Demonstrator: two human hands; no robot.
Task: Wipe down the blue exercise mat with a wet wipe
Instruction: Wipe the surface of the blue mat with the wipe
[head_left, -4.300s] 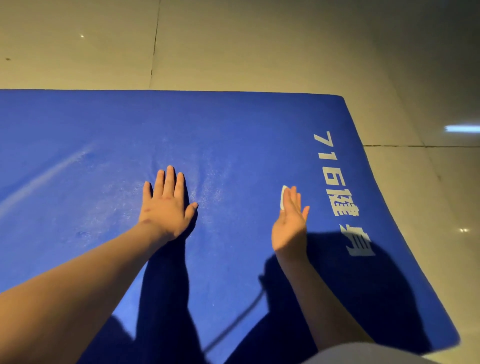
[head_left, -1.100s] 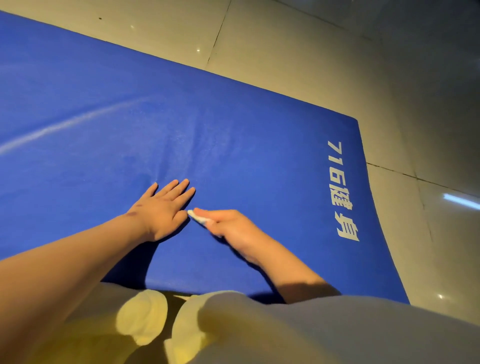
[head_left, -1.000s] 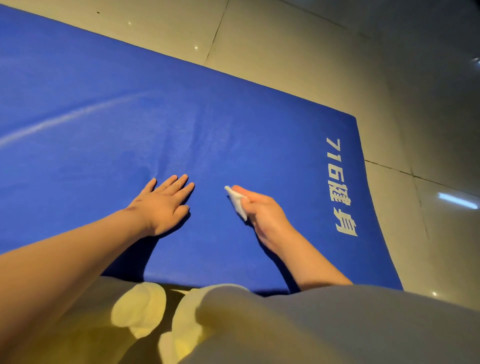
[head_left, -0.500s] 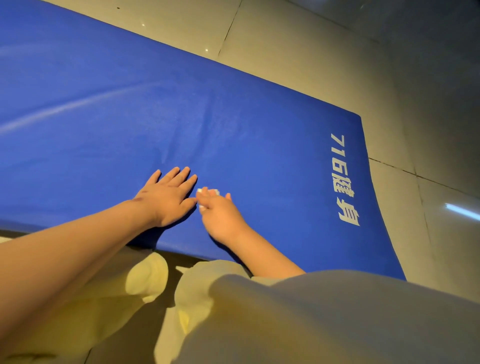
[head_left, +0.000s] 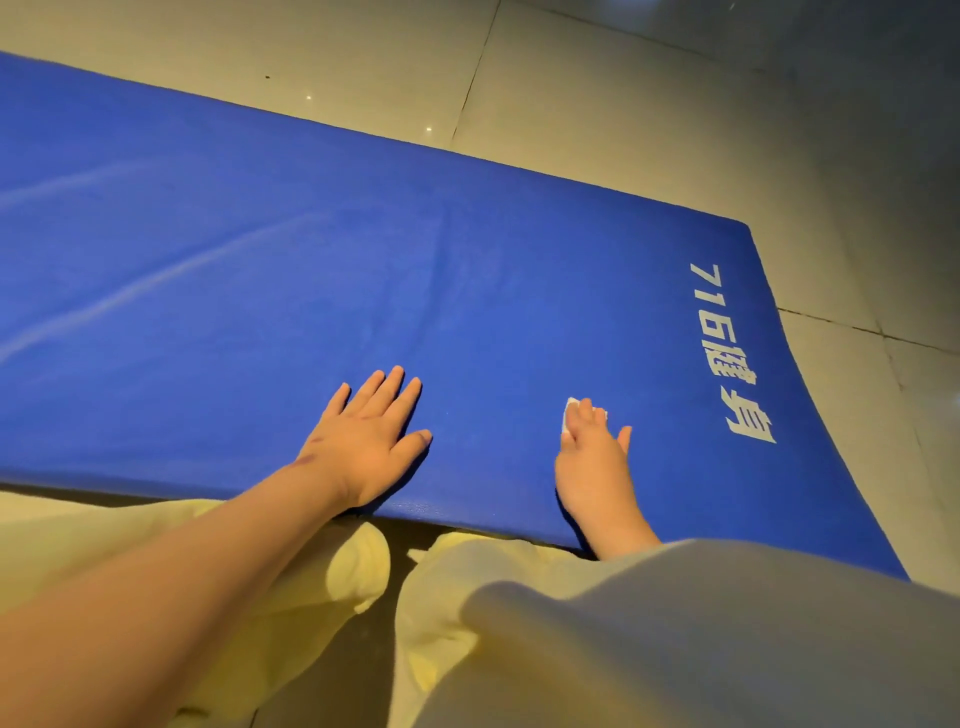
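The blue exercise mat (head_left: 467, 291) lies flat on the tiled floor, with white lettering (head_left: 727, 353) near its right end. My left hand (head_left: 369, 441) lies flat on the mat near its front edge, fingers straight and spread. To its right, my right hand (head_left: 592, 457) presses a small white wet wipe (head_left: 570, 415) onto the mat under straight fingers. Most of the wipe is hidden beneath those fingers; only its left and far edges show.
Beige floor tiles (head_left: 649, 104) surround the mat at the back and right. My knees in pale yellow trousers (head_left: 322, 587) sit just off the mat's front edge. A grey sleeve (head_left: 701, 634) fills the lower right.
My right hand has slid the wipe to the right, away from my left hand, which it was next to half a second ago. My left hand has stayed planted.
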